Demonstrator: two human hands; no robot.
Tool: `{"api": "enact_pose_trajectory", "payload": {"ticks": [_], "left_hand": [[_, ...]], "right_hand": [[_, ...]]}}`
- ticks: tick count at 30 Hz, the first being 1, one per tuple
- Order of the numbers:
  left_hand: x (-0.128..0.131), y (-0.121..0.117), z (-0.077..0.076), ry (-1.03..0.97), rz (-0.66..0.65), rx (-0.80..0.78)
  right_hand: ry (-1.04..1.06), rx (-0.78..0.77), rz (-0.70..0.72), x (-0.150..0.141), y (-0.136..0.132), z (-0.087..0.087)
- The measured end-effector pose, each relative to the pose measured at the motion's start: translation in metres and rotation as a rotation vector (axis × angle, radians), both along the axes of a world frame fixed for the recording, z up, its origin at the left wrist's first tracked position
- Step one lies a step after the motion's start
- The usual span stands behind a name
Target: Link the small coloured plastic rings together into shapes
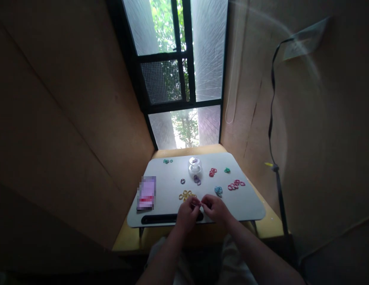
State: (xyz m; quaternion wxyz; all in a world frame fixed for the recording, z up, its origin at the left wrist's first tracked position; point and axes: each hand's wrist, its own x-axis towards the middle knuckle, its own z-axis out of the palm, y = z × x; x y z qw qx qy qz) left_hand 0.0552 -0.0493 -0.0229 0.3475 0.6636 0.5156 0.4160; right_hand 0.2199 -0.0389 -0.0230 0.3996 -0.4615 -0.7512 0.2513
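Note:
My left hand (188, 211) and my right hand (214, 206) meet over the front of a white lap table (166, 186), fingertips pinched close together. Something tiny and pinkish may be between them, too small to make out. Just beyond my left hand lies a cluster of yellow rings (186, 194), partly covered by its fingers. Nearest my right hand is a small heap of blue rings (218, 190). Farther right lie pinkish-red rings (232, 186), with red rings (212, 172) behind them. Purple rings (197, 180) lie before a clear round container (195, 166).
A phone-like flat object (147, 194), blurred out, lies at the table's left. Green rings (166, 161) sit at the back left, another green heap (227, 170) at the right, and a dark ring (182, 181) near the middle. A black slot (159, 219) runs along the front edge. Walls flank both sides.

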Motion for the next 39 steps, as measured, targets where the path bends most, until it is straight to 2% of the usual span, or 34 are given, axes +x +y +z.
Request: {"api": "enact_pose_trajectory", "payload": {"ticks": [9, 17, 26, 30, 39], "left_hand": [[-0.001, 0.003, -0.003, 0.004, -0.058, 0.003], [0.0, 0.002, 0.001, 0.02, -0.021, -0.025], [0.001, -0.003, 0.008, -0.065, -0.056, -0.06], [0.002, -0.004, 0.012, -0.043, -0.04, -0.051], [0.001, -0.002, 0.003, 0.083, -0.008, 0.008]], "right_hand": [[-0.023, 0.024, 0.008, -0.001, 0.001, -0.006], [-0.04, 0.007, -0.049, -0.001, 0.001, -0.005], [-0.032, 0.006, -0.084, -0.002, 0.001, -0.005], [-0.03, 0.01, -0.09, -0.002, 0.001, -0.006], [-0.046, 0.008, -0.103, -0.003, 0.001, -0.009]]}}
